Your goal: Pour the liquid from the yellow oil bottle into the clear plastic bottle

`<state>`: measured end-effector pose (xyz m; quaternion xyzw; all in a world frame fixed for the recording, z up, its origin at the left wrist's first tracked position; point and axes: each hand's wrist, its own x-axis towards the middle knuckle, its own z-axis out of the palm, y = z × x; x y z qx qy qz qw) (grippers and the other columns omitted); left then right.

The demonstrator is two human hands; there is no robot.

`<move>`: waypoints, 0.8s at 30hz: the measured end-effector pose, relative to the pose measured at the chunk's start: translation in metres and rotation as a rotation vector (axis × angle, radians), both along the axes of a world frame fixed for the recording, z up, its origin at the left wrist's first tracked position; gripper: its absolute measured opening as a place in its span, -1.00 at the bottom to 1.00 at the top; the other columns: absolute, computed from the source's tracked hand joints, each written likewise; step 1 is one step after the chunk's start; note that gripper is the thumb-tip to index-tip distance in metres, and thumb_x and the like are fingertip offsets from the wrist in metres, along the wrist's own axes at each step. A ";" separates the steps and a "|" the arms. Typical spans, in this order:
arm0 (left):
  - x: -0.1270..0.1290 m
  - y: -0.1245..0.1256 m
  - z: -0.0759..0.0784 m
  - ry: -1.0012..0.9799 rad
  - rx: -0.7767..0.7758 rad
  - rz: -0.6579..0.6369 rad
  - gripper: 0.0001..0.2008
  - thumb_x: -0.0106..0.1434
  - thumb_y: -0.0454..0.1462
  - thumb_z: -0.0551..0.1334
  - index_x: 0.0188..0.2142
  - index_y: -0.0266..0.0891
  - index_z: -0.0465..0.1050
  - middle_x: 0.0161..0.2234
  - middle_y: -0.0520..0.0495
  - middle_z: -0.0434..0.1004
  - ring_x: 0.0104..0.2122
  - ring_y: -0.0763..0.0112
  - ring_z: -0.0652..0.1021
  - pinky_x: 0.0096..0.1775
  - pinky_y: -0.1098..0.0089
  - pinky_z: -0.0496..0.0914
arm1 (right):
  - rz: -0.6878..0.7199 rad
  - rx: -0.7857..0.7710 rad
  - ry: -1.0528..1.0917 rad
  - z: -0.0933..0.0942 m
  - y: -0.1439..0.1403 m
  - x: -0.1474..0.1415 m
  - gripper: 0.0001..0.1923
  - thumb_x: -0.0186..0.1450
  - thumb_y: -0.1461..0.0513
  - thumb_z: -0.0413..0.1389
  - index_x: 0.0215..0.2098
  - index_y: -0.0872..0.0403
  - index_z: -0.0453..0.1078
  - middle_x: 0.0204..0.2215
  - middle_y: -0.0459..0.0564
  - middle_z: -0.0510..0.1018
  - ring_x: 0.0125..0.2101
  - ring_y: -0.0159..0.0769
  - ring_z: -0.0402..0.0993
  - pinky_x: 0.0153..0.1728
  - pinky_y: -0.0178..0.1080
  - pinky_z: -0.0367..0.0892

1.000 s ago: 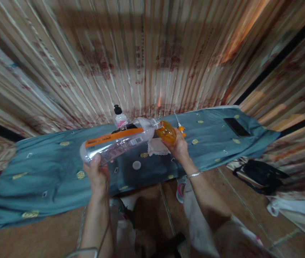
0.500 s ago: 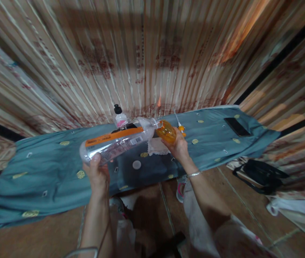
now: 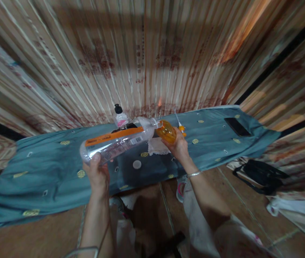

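Head cam: bottle neck to amber cup, both hands loaded, joint = weak pt

L to R. Blue-green tablecloth (image 3: 52, 157) runs full width, wrinkled at L end. L hand (image 3: 98, 175) wrapped partway round base end of big clear bottle (image 3: 117, 141), thumb on near side, fingers mostly hidden. Bottle's held over the table, neck pointing R. Grip's way back from the neck, so a small wrist roll = big swing at the tip.

Small bottle w/ black top (image 3: 120, 120) just behind; could get knocked if the big one swings back. White disc (image 3: 136, 164) lies loose nearer the edge; a sleeve or wrist could flick it off.

Neck meets amber cup (image 3: 167, 132), over/near white lace mat (image 3: 159, 147). Can't tell if neck's inside or just touching; liquid level n/a too. If hands drift apart, any drips prob hit mat + cloth. R hand (image 3: 178, 146) curled round cup's far end, closed on it; squeeze too hard & it could slip.

Further R: small orange item (image 3: 181, 129), then phone (image 3: 238, 127), out of likely splash range imo.
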<state>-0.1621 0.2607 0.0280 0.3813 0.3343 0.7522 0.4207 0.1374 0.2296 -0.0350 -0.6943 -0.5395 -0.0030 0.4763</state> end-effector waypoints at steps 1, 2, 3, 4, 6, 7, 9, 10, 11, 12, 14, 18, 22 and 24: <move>0.000 0.000 0.000 0.006 0.009 -0.002 -0.37 -0.05 0.00 0.54 0.02 -0.15 0.70 -0.04 -0.14 0.69 -0.42 0.44 0.50 -0.51 0.50 0.42 | 0.000 0.000 0.000 0.000 0.000 0.000 -0.18 0.31 -0.16 0.32 0.33 0.16 0.35 0.16 0.34 0.64 0.18 0.15 0.61 0.19 0.14 0.54; 0.000 0.000 -0.001 0.010 0.019 -0.004 -0.39 -0.03 -0.01 0.53 0.01 -0.16 0.70 -0.05 -0.14 0.69 -0.43 0.45 0.50 -0.53 0.52 0.40 | 0.001 0.001 -0.001 0.000 0.000 0.000 -0.18 0.31 -0.15 0.32 0.33 0.15 0.34 0.16 0.33 0.64 0.18 0.15 0.61 0.19 0.13 0.54; -0.001 0.001 -0.001 0.011 0.029 -0.007 -0.41 -0.02 -0.01 0.53 0.01 -0.16 0.71 -0.06 -0.13 0.69 -0.43 0.45 0.50 -0.54 0.53 0.38 | 0.003 0.003 -0.003 -0.001 0.000 0.000 -0.19 0.31 -0.14 0.33 0.34 0.14 0.34 0.15 0.32 0.64 0.18 0.14 0.61 0.19 0.13 0.54; -0.001 0.001 -0.002 0.011 0.036 -0.013 -0.42 -0.01 -0.02 0.53 0.01 -0.16 0.70 -0.07 -0.13 0.69 -0.43 0.45 0.50 -0.54 0.54 0.38 | 0.004 0.006 -0.006 -0.001 0.000 0.000 -0.19 0.31 -0.14 0.33 0.34 0.13 0.34 0.16 0.32 0.65 0.17 0.13 0.61 0.19 0.12 0.54; -0.002 0.001 -0.002 0.004 0.038 -0.023 -0.41 -0.01 -0.03 0.54 0.03 -0.16 0.70 -0.08 -0.13 0.69 -0.41 0.44 0.51 -0.52 0.53 0.39 | 0.003 0.012 -0.013 -0.002 0.000 0.001 -0.19 0.32 -0.14 0.33 0.34 0.14 0.34 0.16 0.33 0.64 0.18 0.14 0.61 0.20 0.14 0.54; -0.002 0.001 -0.003 -0.001 0.037 -0.024 -0.40 -0.02 -0.04 0.54 0.03 -0.17 0.69 -0.08 -0.12 0.69 -0.40 0.44 0.51 -0.51 0.53 0.40 | 0.001 0.014 -0.017 -0.002 0.001 0.001 -0.18 0.32 -0.15 0.33 0.35 0.15 0.34 0.17 0.34 0.64 0.19 0.15 0.61 0.20 0.15 0.53; -0.003 0.001 -0.004 -0.004 0.034 -0.022 -0.38 -0.02 -0.04 0.54 0.05 -0.16 0.68 -0.08 -0.12 0.68 -0.38 0.42 0.52 -0.48 0.51 0.42 | 0.000 0.016 -0.026 -0.003 0.001 0.002 -0.17 0.32 -0.16 0.33 0.35 0.16 0.34 0.18 0.35 0.63 0.20 0.17 0.60 0.21 0.16 0.53; -0.003 0.001 -0.004 -0.002 0.031 -0.020 -0.37 -0.02 -0.03 0.54 0.05 -0.16 0.67 -0.08 -0.11 0.68 -0.38 0.42 0.52 -0.47 0.50 0.42 | 0.000 0.017 -0.029 -0.004 0.001 0.002 -0.17 0.31 -0.15 0.33 0.34 0.16 0.34 0.19 0.36 0.63 0.20 0.17 0.59 0.21 0.16 0.53; -0.003 0.001 -0.005 0.004 0.027 -0.021 -0.37 -0.01 -0.02 0.54 0.06 -0.15 0.66 -0.09 -0.10 0.67 -0.37 0.41 0.53 -0.46 0.49 0.43 | 0.000 0.019 -0.030 -0.004 0.001 0.002 -0.17 0.31 -0.15 0.33 0.34 0.15 0.34 0.19 0.36 0.62 0.21 0.17 0.59 0.21 0.16 0.53; -0.004 0.001 -0.005 0.014 0.021 -0.024 -0.36 0.00 0.00 0.53 0.07 -0.14 0.65 -0.09 -0.09 0.67 -0.36 0.40 0.54 -0.43 0.47 0.45 | 0.000 0.019 -0.029 -0.005 0.002 0.002 -0.18 0.31 -0.14 0.34 0.34 0.15 0.34 0.19 0.36 0.62 0.20 0.17 0.59 0.21 0.16 0.53; -0.003 0.001 -0.005 0.041 0.013 -0.027 -0.37 0.03 0.02 0.51 0.07 -0.13 0.63 -0.09 -0.08 0.66 -0.35 0.38 0.55 -0.39 0.43 0.48 | -0.005 0.017 -0.025 -0.005 0.002 0.002 -0.19 0.31 -0.13 0.34 0.34 0.15 0.34 0.19 0.36 0.62 0.19 0.17 0.60 0.20 0.16 0.53; -0.002 -0.001 -0.003 0.034 -0.007 -0.011 -0.43 0.02 -0.01 0.49 0.02 -0.15 0.65 -0.09 -0.09 0.66 -0.37 0.38 0.54 -0.37 0.41 0.50 | -0.013 0.011 -0.022 -0.006 0.002 0.001 -0.19 0.31 -0.12 0.34 0.35 0.13 0.34 0.17 0.32 0.64 0.16 0.13 0.62 0.18 0.13 0.55; -0.001 -0.003 -0.001 0.007 -0.040 0.000 -0.44 0.00 -0.04 0.48 0.01 -0.12 0.67 -0.05 -0.10 0.69 -0.38 0.39 0.54 -0.41 0.44 0.49 | -0.019 0.011 -0.026 -0.005 0.002 0.000 -0.21 0.30 -0.10 0.36 0.34 0.12 0.34 0.18 0.31 0.63 0.16 0.13 0.62 0.18 0.14 0.55; -0.001 -0.003 0.000 0.006 -0.051 0.003 -0.44 -0.01 -0.05 0.48 0.00 -0.11 0.68 -0.04 -0.10 0.69 -0.37 0.39 0.54 -0.41 0.44 0.49 | -0.026 0.016 -0.026 -0.004 0.002 0.000 -0.21 0.31 -0.08 0.36 0.34 0.13 0.34 0.17 0.32 0.63 0.16 0.14 0.61 0.19 0.15 0.54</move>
